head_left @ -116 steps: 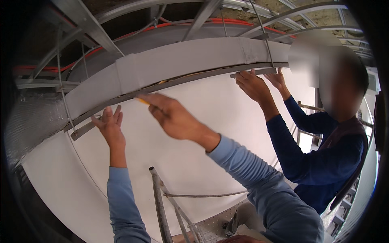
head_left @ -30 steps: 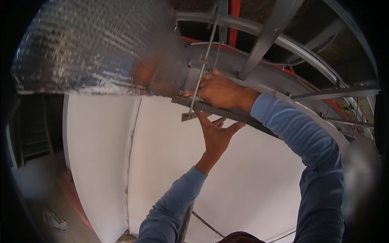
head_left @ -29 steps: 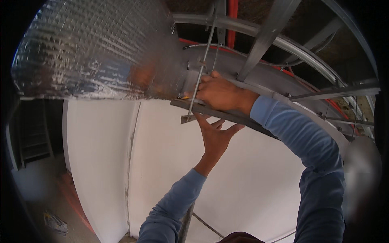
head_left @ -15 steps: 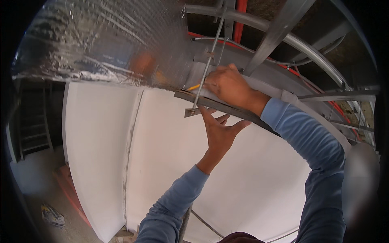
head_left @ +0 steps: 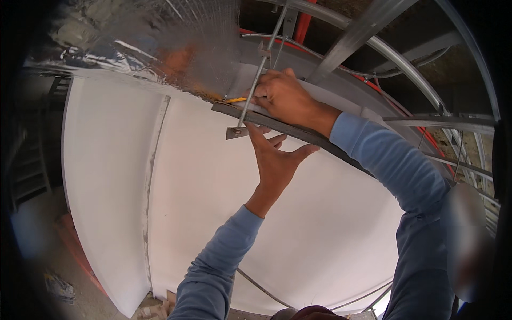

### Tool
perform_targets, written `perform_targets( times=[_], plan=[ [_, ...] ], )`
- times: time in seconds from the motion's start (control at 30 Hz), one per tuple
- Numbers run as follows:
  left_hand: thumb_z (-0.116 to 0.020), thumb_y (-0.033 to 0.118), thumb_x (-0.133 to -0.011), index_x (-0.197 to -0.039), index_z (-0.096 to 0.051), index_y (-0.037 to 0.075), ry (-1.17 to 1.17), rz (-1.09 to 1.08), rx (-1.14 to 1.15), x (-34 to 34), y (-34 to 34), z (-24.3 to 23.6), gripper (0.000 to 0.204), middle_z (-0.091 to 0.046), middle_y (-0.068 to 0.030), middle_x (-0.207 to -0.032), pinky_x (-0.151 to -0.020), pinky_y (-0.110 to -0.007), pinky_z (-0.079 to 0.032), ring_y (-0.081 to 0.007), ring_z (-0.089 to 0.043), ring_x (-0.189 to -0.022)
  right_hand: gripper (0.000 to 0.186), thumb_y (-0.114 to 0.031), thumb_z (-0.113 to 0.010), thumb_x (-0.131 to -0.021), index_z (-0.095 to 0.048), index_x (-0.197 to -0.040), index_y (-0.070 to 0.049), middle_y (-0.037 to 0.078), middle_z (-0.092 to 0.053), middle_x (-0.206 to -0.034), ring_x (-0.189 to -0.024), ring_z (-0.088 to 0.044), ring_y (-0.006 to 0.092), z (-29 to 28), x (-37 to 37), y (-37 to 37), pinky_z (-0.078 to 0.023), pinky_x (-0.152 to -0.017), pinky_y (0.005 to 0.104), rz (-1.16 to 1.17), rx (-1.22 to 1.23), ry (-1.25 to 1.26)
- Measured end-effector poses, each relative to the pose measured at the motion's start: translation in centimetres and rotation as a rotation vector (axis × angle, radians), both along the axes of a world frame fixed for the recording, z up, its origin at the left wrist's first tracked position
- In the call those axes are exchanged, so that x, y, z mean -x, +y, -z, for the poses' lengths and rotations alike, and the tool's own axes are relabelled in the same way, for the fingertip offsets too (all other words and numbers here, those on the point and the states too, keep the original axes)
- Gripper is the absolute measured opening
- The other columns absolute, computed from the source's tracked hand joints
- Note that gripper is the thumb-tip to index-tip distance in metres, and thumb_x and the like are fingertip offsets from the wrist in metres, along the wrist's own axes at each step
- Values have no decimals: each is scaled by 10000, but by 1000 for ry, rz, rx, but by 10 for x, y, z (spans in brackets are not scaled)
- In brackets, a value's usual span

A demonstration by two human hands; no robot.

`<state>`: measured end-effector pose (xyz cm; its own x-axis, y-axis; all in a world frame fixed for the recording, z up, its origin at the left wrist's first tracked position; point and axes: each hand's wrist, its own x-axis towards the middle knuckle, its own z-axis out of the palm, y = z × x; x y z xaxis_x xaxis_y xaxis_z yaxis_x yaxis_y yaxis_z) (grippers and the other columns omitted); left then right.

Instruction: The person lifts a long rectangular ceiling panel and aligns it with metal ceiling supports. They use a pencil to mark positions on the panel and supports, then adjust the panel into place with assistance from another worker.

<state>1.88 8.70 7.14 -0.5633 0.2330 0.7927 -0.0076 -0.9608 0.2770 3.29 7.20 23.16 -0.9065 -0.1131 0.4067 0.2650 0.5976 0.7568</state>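
In my right hand (head_left: 290,98) is a yellow pencil (head_left: 235,100), gripped with closed fingers and pointing left. Its tip is by the left end of a long dark strip (head_left: 288,129), against a grey surface. My left hand (head_left: 274,162) reaches up from below with thumb and fingers spread, fingertips at the strip's underside. A thin threaded rod (head_left: 256,80) slants down in front of my right fingers, past the strip, to a small metal plate (head_left: 234,133). Some fingertips of both hands are hidden.
Shiny foil-wrapped ducting (head_left: 122,48) fills the upper left. Metal framing (head_left: 362,40) and red pipes (head_left: 304,24) cross the upper right. White wall panels (head_left: 109,176) stand below, with a rough vertical seam (head_left: 151,170). A ladder (head_left: 29,165) is at far left.
The whole view has shifted, so hands, strip and rod appear a little further left and higher. Both hands keep about the same places on the strip; the pencil stays in my right hand.
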Motion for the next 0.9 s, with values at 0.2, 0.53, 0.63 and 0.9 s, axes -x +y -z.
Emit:
perform_targets(
  times=[0.2, 0.53, 0.63, 0.9],
  plan=[
    [-990, 353, -604, -1514, 149, -90, -7, -2, -11, -1, 2, 1, 1523, -321, -272, -1346, -948, -425, -550, -359, -615, -1103, 192, -139, -636, -937, -771, -1074, -149, 28, -685, -1027, -1060, -533, 234, -8, -11, -13, -326, -912, 444, 67, 28, -22],
    [-980, 316, -630, -1512, 196, -57, -16, 20, -12, -4, 5, 2, 1517, -307, -267, -1375, -958, -438, -566, -387, -600, -1164, 190, -183, -621, -967, -748, -1107, -162, 87, -645, -1011, -1077, -525, 267, -45, -95, -30, -344, -1016, 538, 104, -56, -105],
    [-973, 321, -642, -1513, 199, -48, 1, 28, 34, -2, 3, 2, 1507, -302, -275, -1378, -983, -484, -548, -421, -584, -1200, 166, -166, -638, -952, -737, -1079, -125, 74, -648, -1002, -1059, -532, 276, -49, -130, -53, -383, -1008, 530, 145, 44, -177],
    [-971, 328, -645, -1505, 140, -60, 5, 5, 4, -2, 8, 0, 1458, -304, -291, -1335, -1005, -490, -540, -437, -589, -1178, 122, -129, -658, -935, -731, -1010, -67, 53, -636, -908, -942, -561, 259, -51, -197, -110, -451, -907, 450, 177, 51, -127]
  ],
)
